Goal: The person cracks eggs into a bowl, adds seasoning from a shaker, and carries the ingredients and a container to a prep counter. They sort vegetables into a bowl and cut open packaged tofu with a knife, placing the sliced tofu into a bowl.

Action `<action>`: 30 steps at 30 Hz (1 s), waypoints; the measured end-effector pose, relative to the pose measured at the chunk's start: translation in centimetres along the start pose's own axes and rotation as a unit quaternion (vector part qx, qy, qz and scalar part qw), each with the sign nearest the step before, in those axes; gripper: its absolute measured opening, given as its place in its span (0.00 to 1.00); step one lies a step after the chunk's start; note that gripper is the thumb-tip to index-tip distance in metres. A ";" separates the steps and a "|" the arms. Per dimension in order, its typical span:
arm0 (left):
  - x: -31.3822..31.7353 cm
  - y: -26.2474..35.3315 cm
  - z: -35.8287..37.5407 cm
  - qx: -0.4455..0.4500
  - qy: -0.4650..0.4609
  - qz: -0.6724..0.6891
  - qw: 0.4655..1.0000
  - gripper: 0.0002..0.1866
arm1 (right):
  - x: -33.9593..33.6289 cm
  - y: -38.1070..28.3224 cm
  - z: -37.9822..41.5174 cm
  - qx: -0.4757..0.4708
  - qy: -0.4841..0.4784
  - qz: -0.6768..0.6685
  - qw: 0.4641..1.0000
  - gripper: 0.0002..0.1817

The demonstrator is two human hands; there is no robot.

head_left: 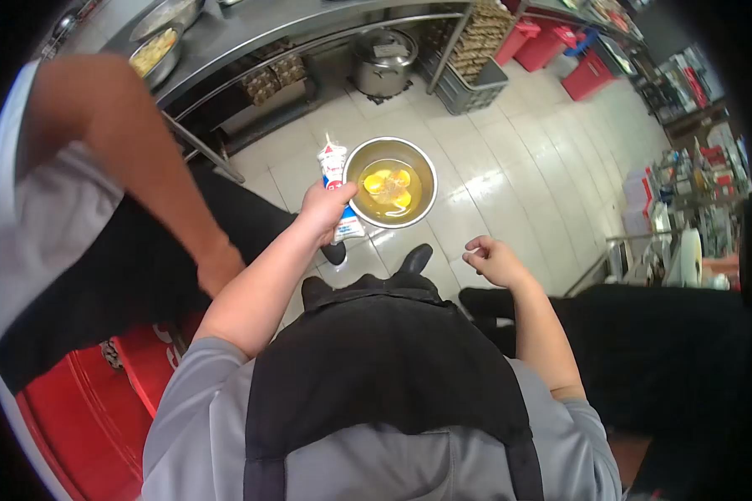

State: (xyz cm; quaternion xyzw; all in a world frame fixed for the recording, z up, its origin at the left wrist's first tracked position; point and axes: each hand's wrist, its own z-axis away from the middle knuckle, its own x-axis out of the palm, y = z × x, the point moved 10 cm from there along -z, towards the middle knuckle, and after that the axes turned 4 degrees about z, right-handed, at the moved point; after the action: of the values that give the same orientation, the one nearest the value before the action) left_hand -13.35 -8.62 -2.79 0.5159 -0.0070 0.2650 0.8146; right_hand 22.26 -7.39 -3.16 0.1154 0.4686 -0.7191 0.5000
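Floor: pale tiles (505, 209), lidded pot (383, 71) at 12 o'clock.
Metal bowl (433, 179): ahead at 12 o'clock, raw eggs (378, 183) inside.
Left hand (319, 210): at the bowl's 9 o'clock, gripping rim and printed packet (348, 227) together.
Right hand (500, 262): at the bowl's 4 o'clock, fingers loosely curled, holding nothing.
Steadiness: level rim, firm thumb; the shared grip could slip, so a supporting palm underneath would help.

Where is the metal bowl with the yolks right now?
In the head view, the metal bowl is in the left hand, above the tiled floor, just right of the printed packet.
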 end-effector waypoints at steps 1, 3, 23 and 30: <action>0.1 0.6 -1.6 0.009 0.012 0.011 1.000 0.17 | -1.5 -0.1 -2.5 -0.015 0.004 0.001 1.000 0.20; 0.5 1.7 -4.4 0.013 0.022 0.023 0.999 0.18 | -4.5 -0.8 -7.1 -0.033 -0.004 0.015 0.999 0.20; -4.4 19.0 -25.5 0.056 0.174 0.120 0.976 0.21 | -29.7 -41.1 -46.0 -0.333 0.154 -0.045 0.929 0.51; -7.5 24.6 -29.8 0.062 0.193 0.136 0.970 0.20 | -29.7 -50.1 -56.4 -0.410 0.255 0.061 0.873 0.50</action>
State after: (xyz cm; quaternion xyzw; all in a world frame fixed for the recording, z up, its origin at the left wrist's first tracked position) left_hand -38.39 21.39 1.69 0.4984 0.0970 0.4677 0.7235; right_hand -22.19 58.31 13.55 0.1076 0.8250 -0.3760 0.4079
